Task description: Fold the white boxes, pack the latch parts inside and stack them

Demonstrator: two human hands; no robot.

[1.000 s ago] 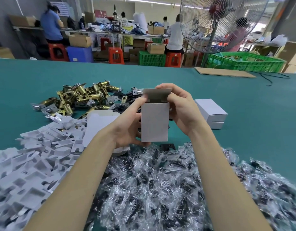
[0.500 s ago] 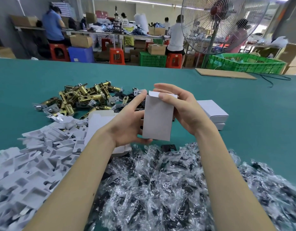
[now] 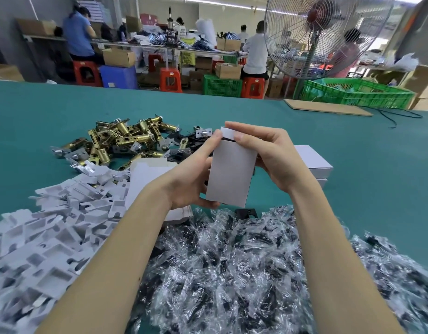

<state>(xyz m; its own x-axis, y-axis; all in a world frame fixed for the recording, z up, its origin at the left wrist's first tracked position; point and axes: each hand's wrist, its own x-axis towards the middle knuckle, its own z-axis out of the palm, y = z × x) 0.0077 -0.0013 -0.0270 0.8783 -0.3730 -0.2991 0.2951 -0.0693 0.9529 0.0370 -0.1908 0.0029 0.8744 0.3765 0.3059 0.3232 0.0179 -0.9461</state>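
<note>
Both hands raised — left hand (image 3: 186,179) and right hand (image 3: 275,157), fingers curled.

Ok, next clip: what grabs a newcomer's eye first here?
The white box held upright at centre, left hand and right hand gripping it. Behind it to the left lies a heap of brass latch parts; crinkled clear bags fill the foreground.
</note>
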